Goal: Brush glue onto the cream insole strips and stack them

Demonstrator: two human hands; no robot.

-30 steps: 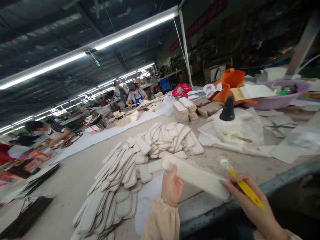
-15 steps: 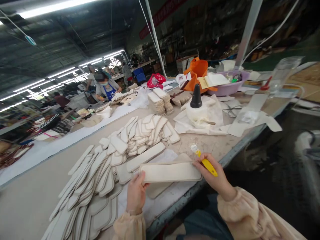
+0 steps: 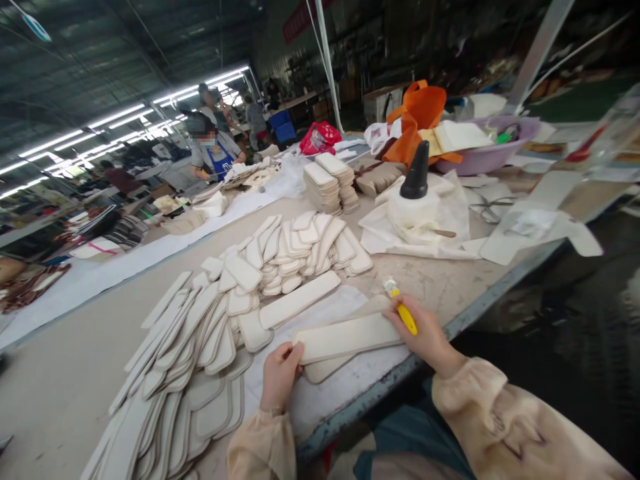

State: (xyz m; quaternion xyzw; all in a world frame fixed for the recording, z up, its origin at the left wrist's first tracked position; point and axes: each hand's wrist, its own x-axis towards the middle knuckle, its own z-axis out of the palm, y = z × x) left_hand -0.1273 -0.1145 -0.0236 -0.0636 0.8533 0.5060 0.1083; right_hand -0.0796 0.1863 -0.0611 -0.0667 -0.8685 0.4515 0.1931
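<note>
A long cream panel (image 3: 347, 338) with rounded corners is stretched between my hands, over another flat piece (image 3: 325, 370) on white sheeting. My left hand (image 3: 281, 375) is closed on its left end, thumb on top. In my right hand (image 3: 423, 331) is a brush (image 3: 407, 319) with a yellow handle, its whitish bristles pointing up and away. The fingers of that hand also touch the panel's right end. Just beyond lies another long panel (image 3: 300, 300). Left of it spreads a large overlapping heap of similar cream pieces (image 3: 200, 347).
A white container with a black cone top (image 3: 417, 173) stands on crumpled sheeting. Behind are stacked pieces (image 3: 323, 187), an orange bag (image 3: 423, 110) and a purple basin (image 3: 505, 152). The table edge (image 3: 460, 325) runs close to my right forearm. A co-worker (image 3: 217, 157) is across the table.
The panel is lower, nearer the piece beneath it, and its tilt has changed. Both hands still hold on. The view has shifted, moving the background slightly.
</note>
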